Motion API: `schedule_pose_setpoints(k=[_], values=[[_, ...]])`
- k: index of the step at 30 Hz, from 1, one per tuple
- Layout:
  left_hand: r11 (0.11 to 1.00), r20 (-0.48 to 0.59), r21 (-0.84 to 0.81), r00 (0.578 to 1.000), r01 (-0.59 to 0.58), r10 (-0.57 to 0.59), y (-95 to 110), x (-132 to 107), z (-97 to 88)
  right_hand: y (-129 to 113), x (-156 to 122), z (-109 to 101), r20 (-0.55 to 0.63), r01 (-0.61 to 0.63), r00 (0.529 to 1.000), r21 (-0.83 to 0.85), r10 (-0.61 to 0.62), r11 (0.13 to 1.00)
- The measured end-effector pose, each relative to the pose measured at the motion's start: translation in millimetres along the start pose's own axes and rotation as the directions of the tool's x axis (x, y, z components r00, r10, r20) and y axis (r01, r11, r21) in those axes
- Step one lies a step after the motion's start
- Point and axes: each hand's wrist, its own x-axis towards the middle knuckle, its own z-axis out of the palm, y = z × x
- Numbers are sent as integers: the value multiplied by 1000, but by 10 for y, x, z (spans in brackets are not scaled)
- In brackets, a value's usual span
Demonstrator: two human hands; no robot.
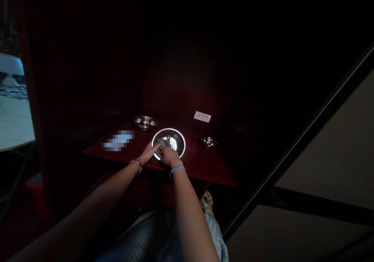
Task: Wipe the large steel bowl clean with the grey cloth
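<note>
A large shiny metal bowl point(183, 137) is tilted toward me at the front of a dark red shelf. At its left edge my left hand point(149, 152) grips the rim, the thumb reaching over the inside and its other fingers hidden. Inside the bowl, a crumpled grey cloth point(164, 143) is bunched under my right hand point(170, 157), which is closed on it and presses it toward the bowl's inner wall. Some of the cloth lies next to my left thumb.
The dark red shelf point(201, 164) carries a second metal bowl point(144, 123) at back left and a small metal bowl point(208, 142) at right. A blurred pale patch point(118, 140) lies left. A white socket plate point(202, 116) is on the back wall. A light table point(14, 122) stands far left.
</note>
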Motion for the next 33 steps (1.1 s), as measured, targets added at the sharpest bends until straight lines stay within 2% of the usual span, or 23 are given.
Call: schedule_pose_setpoints(k=[7, 11, 16, 22, 28, 33], values=[[1000, 26, -9, 999, -28, 28, 30, -20, 8, -20, -38, -37, -14, -68, 998, 8, 68, 998], [997, 45, 38, 997, -68, 66, 56, -38, 17, 22, -69, -68, -10, -123, 992, 20, 124, 992], [989, 84, 78, 989, -129, 123, -37, 11, 14, 112, -102, -102, -2, -157, 987, 65, 158, 985], [986, 88, 111, 989, -126, 117, -125, 63, 4, 125, -63, -104, -40, -220, 975, -25, 219, 975], [975, 156, 138, 976, -175, 153, -75, 28, 21, 124, -63, -102, -176, -299, 947, -171, 269, 939], [975, 130, 140, 979, -174, 156, -98, 42, 17, 120, -70, -61, -240, -320, 935, -252, 261, 913]])
